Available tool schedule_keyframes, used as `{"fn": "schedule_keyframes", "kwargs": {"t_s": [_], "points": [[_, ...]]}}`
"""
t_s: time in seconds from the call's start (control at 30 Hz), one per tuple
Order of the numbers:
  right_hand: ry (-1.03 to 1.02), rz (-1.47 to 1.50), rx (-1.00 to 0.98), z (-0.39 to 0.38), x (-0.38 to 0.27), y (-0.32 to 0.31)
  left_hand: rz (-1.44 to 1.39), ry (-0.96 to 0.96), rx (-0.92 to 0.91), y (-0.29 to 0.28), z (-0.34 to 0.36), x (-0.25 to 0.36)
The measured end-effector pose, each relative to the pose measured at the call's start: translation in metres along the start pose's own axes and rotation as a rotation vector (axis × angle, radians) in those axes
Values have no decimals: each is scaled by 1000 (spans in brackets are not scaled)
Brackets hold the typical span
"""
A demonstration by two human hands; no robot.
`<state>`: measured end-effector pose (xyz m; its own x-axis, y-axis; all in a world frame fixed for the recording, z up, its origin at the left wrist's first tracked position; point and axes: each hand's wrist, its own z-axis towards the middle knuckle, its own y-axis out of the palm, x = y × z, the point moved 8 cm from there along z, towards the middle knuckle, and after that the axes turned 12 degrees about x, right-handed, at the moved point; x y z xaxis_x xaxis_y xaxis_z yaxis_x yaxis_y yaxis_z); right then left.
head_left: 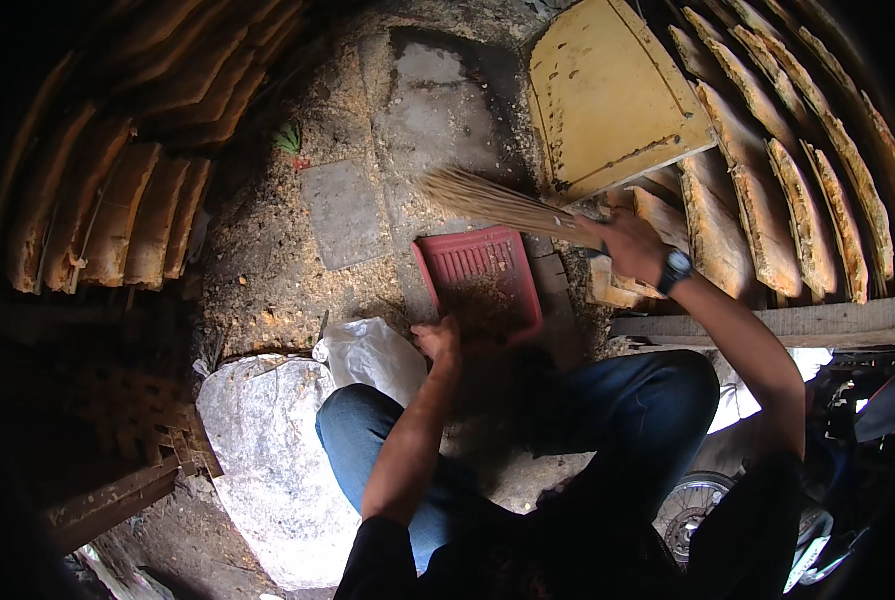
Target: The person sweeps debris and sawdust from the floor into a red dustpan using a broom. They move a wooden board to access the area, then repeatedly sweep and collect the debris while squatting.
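My right hand (pixel 628 240) is closed round the bound end of a straw broom (pixel 498 200), whose bristles reach left over the debris-strewn floor. My left hand (pixel 436 335) has its fingers curled at the near left part of a red ridged plastic dustpan (pixel 473 262); whether it grips the pan is hard to see. Crumbly debris and dark shadow lie in the pan. A translucent plastic bag (pixel 368 348) lies just left of that hand, beside a pale sack (pixel 263 450).
Stacked rough boards line the left (pixel 138 210) and right (pixel 768 200) sides. A yellow board (pixel 618 95) sits at the upper right. A grey slab (pixel 346 215) lies in the floor. A wooden beam (pixel 758 323) and a wheel (pixel 691 515) are at the lower right.
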<state>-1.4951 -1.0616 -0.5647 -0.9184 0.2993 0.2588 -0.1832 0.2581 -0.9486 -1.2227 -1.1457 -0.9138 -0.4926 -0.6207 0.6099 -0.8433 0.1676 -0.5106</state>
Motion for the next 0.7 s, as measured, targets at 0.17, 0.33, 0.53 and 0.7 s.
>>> {"fn": "schedule_keyframes", "kwargs": {"t_s": [0.17, 0.33, 0.53, 0.7], "points": [[232, -62, -182, -28, 18, -33, -92, 50, -49, 11, -11, 4], [223, -65, 62, 30, 63, 2, -201, 52, -58, 22, -12, 2], [314, -41, -228, 86, 61, 32, -139, 54, -51, 14, -17, 9], [-99, 139, -102, 44, 54, 16, -56, 12, -45, 6, 4, 4]]}}
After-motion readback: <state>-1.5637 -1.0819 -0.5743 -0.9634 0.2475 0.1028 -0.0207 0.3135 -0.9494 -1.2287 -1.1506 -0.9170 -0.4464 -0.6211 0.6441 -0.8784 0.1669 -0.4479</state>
